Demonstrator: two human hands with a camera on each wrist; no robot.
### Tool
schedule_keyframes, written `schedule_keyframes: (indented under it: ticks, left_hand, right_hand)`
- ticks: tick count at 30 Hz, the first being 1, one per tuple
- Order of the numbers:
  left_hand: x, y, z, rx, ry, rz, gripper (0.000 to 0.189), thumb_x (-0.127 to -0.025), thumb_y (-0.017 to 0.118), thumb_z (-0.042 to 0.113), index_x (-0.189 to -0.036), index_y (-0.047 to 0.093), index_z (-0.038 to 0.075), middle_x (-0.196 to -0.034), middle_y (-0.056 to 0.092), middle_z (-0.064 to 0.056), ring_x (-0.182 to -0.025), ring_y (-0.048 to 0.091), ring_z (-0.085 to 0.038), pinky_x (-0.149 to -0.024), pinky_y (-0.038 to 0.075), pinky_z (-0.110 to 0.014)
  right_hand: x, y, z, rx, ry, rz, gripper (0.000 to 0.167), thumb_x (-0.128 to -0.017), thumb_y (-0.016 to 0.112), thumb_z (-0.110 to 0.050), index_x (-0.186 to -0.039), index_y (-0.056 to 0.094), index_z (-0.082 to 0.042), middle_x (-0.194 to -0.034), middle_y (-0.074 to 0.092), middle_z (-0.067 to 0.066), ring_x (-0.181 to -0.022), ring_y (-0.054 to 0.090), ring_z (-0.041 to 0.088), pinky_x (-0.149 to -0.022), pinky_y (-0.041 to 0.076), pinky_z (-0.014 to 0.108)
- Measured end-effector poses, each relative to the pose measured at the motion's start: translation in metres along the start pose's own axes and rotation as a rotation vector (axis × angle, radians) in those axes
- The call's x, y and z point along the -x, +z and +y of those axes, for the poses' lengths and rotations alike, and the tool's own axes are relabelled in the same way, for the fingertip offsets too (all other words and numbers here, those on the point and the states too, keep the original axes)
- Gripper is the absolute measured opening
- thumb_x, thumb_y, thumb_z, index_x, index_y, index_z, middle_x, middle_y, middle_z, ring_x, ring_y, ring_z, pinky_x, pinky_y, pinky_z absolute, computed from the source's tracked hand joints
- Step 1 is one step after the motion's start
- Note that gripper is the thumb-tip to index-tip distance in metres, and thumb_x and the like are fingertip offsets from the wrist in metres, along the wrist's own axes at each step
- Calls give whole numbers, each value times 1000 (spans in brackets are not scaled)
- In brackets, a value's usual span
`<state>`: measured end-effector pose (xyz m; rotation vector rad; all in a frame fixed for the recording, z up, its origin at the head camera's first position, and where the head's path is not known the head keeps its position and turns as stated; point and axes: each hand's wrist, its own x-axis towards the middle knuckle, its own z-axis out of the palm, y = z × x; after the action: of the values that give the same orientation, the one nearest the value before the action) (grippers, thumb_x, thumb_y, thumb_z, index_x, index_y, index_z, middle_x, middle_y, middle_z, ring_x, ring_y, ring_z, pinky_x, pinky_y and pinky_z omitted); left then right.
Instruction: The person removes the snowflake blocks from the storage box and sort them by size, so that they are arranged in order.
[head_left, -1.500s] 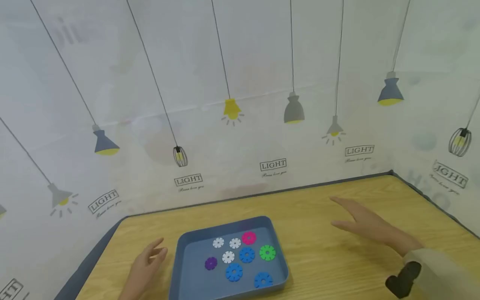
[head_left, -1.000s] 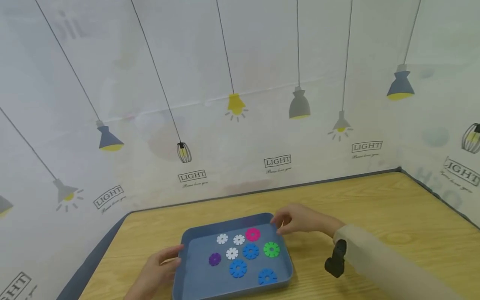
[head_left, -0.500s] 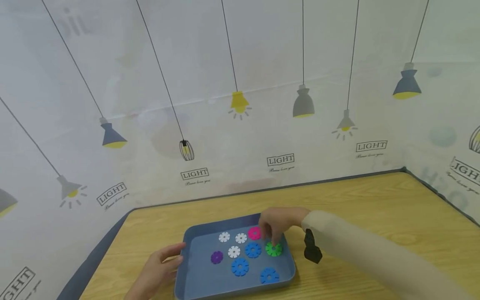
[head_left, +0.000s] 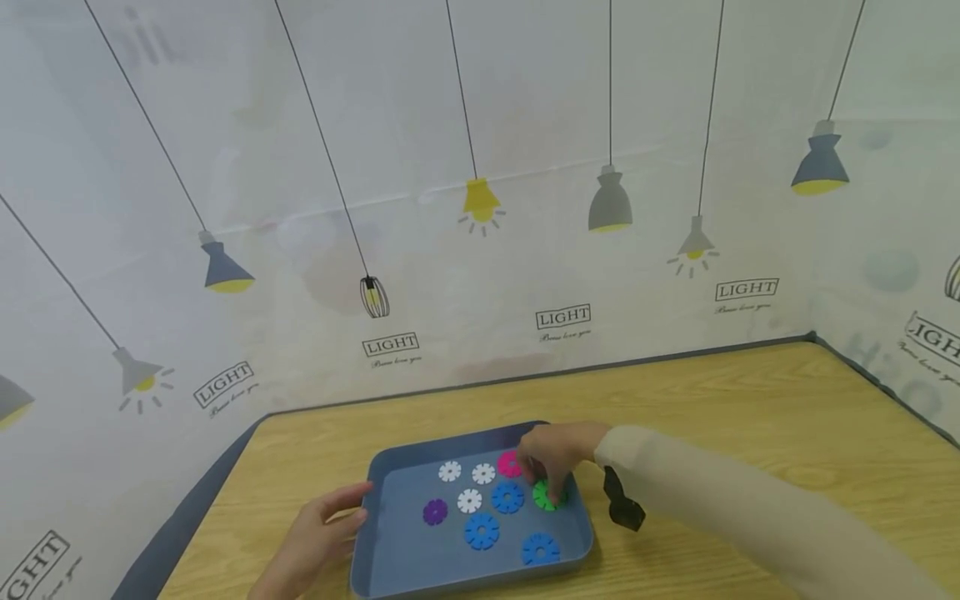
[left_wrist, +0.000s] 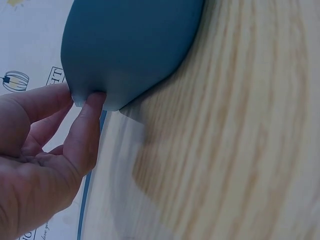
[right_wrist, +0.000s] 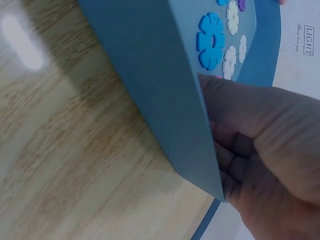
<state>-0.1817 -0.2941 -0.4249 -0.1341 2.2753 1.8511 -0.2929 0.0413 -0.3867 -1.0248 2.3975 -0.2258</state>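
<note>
A blue-grey tray [head_left: 405, 550] holds several flat, notched snowflake discs. My left hand [head_left: 318, 529] grips its left wall, thumb [left_wrist: 87, 125] on the outside and fingers over the rim. Over the tray's right side, my right hand [head_left: 558, 454] reaches down with bent fingers onto the green snowflake disc [head_left: 542, 493], partly covering it. In the right wrist view the tray's wall hides those fingertips, and I cannot tell whether they pinch the disc. The pink snowflake disc [head_left: 509, 463] lies beside the same fingers, partly covered.
Also in the tray are blue snowflake discs [head_left: 481, 531], white ones [head_left: 469, 501] and one purple snowflake disc [head_left: 435, 512]. The wooden table [head_left: 697, 400] runs back to a wall sheet [head_left: 637, 283] printed with lamps.
My right hand has come from out over the table, past the tray's right rim, down onto the green snowflake disc. My left hand has moved right and taken hold of the tray's left wall.
</note>
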Motion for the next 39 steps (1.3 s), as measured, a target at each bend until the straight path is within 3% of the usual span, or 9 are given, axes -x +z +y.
schedule_keyframes:
  ticks: [15,21,24,31,34,39]
  left_hand:
    - [-1,1,1,-15,-7,17,53,-87,62,14,-132,43,-6,-128,44,-27,-104,55,-27,-81,51,-44]
    - [-1,1,0,-5,8,7,52,-88,61,13,-132,42,-6,-128,45,-26,-103,56,-26,-82,51,-43]
    - [-1,1,-2,3,21,-3,52,-89,60,11,-133,40,-7,-128,44,-26,-103,56,-26,-83,51,-42]
    - [-2,1,-4,2,27,-1,52,-89,60,12,-133,40,-7,-129,44,-27,-103,56,-26,-82,51,-42]
    - [-3,0,-5,1,24,-1,52,-89,61,13,-133,41,-6,-129,44,-26,-103,56,-25,-83,51,-42]
    - [-4,0,-6,10,14,-8,52,-89,61,14,-133,41,-6,-129,45,-24,-103,56,-24,-83,51,-41]
  right_hand:
    - [-5,0,3,52,22,-14,28,-65,84,-14,-71,57,-16,-72,55,-7,-68,49,7,-60,47,19]
    - [-5,0,6,-22,20,-2,29,-65,83,-12,-71,55,-16,-71,53,-5,-67,48,8,-60,46,19]
    - [0,-1,8,-106,-42,56,27,-67,81,-7,-71,56,-15,-71,53,-5,-66,47,8,-59,46,19]
    - [30,-13,19,-267,-200,280,21,-70,78,-5,-75,59,-11,-70,54,-3,-65,47,9,-57,45,22]
    - [45,-16,33,-311,-223,351,21,-71,77,-4,-77,58,-9,-71,53,-1,-65,47,11,-57,45,23]
    - [68,-9,62,-394,-192,434,20,-73,76,-3,-80,57,-5,-72,53,1,-64,48,13,-56,46,25]
